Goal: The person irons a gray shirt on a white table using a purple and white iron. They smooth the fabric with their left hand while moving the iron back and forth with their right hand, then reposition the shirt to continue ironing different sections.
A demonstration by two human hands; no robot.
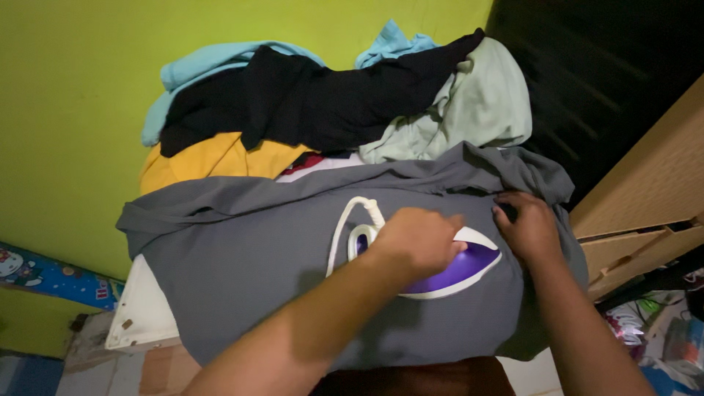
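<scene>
Centrally, the left hand (pixel 414 240) closes around the handle of a purple-and-white iron (pixel 458 270), whose soleplate rests on a grey garment (pixel 257 257) spread over a white ironing board (pixel 147 312). Just beside the iron's tip, the right hand (pixel 526 226) lies open, fingers pressing the cloth flat. Behind, a heap of clothes (pixel 330 103) rests against the green wall (pixel 73 88).

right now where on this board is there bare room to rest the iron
The flat grey garment left of the iron is unoccupied, bordered by the white board edge. The far end is crowded with piled clothes. The left hand grips the iron; the right hand presses the cloth beside its tip.
</scene>
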